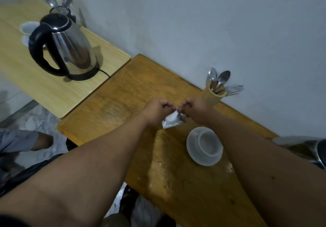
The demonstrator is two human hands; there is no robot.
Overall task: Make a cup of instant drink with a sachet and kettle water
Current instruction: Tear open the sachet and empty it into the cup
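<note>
A small silver-white sachet point(172, 120) hangs above the brown wooden table point(123, 99). My left hand point(156, 109) and my right hand point(193, 107) both pinch its top edge, fingers closed, knuckles close together. Just right of the sachet and nearer to me, an empty white cup point(209, 142) stands on a white saucer point(194, 156). A steel kettle point(70, 46) with a black handle and lid sits on its base on the lighter table point(44, 89) at the left.
A wooden holder point(214, 96) with spoons and forks stands by the wall behind my right hand. Another cup on a saucer point(28, 28) and a second cutlery holder point(61, 9) sit behind the kettle. A metal object point(314, 149) shows at the right edge. A foot point(42, 141) is on the floor.
</note>
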